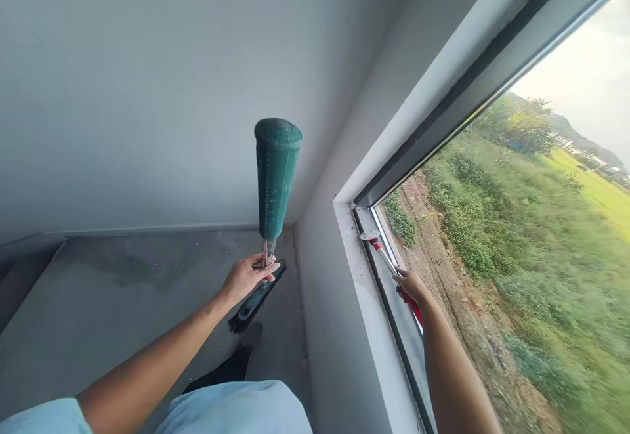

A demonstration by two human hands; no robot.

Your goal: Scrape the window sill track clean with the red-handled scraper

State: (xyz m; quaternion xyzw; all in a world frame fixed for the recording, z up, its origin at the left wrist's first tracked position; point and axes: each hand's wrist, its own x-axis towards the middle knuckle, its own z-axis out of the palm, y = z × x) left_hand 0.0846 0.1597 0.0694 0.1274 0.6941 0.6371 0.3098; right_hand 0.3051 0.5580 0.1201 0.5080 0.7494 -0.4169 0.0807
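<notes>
My left hand [250, 276] is closed round the thin shaft of a broom, just below its thick green grip [278, 174]. The broom stands upright, its dark bristled head [253, 299] down by the floor. My right hand [412, 289] wraps round the red handle of a scraper [387, 258] with a metal shaft. The scraper's flat head [369, 235] rests at the far corner of the window sill, by the dark frame. Small dark specks and crumbs lie on the white sill [361, 276] beside it.
A large window [492, 243] on the right looks out on bushes and a dirt strip. The pale wall [147, 92] meets the grey concrete floor [123, 316] ahead. A dark drop or step [24, 276] lies at the far left. My dark shoe [224, 368] is below.
</notes>
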